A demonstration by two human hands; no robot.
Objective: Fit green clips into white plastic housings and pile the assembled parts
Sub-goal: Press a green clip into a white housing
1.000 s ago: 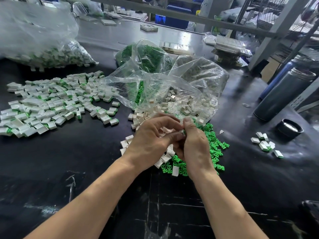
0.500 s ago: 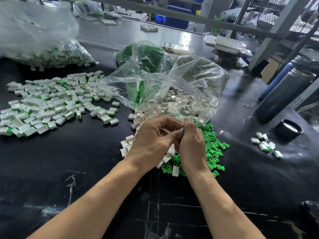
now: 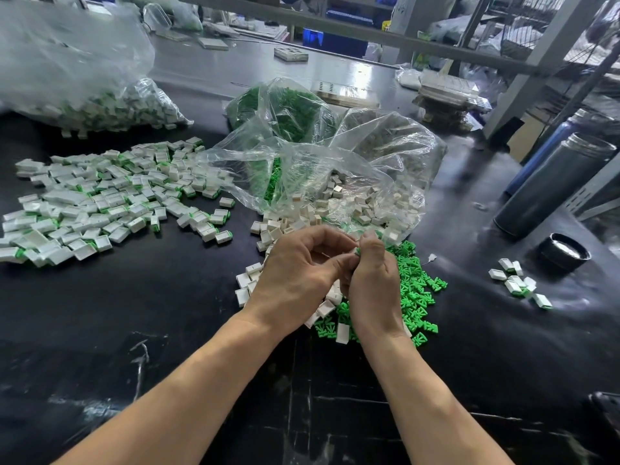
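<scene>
Head view, the only one. Both hands meet just in front of the open clear bag (image 3: 322, 176) of white housings. Left hand (image 3: 295, 273) has fingers curled inward, thumb toward the right hand; right hand (image 3: 372, 280) is curled too, its fingertips (image 3: 367, 241) pinched on a sliver of green clip (image 3: 357, 252) showing between the hands. Presumably the left holds a white housing for it, but the housing is hidden behind the fingers, so its hold is a guess.

Loose green clips (image 3: 414, 290) lie in a heap in front of the bag, under and right of the right hand; loose white housings (image 3: 255, 280) lie in front of the bag's mouth, mostly under the left hand. The assembled pile (image 3: 100, 203) is spread well left of the bag. A few more assembled parts (image 3: 518, 283) sit far right of the bag, near a black lid (image 3: 565, 251).

Handling, as judged: parts look tiny, light, rigid moulded plastic, smooth and likely slippery. The clip wants a fingertip pinch at its wide end, the housing a grip by its flat sides, open end facing the clip. Thin clip prongs could bend or snap if forced crooked.

Hard to make out: the mating itself is hidden, seating depth unknown. A second bag of green clips (image 3: 285, 112) behind the open bag is blurred by film; the big bag (image 3: 84, 78) far left is partly cut off. The black desk (image 3: 167, 330) is glossy and glare washes out its far end.
</scene>
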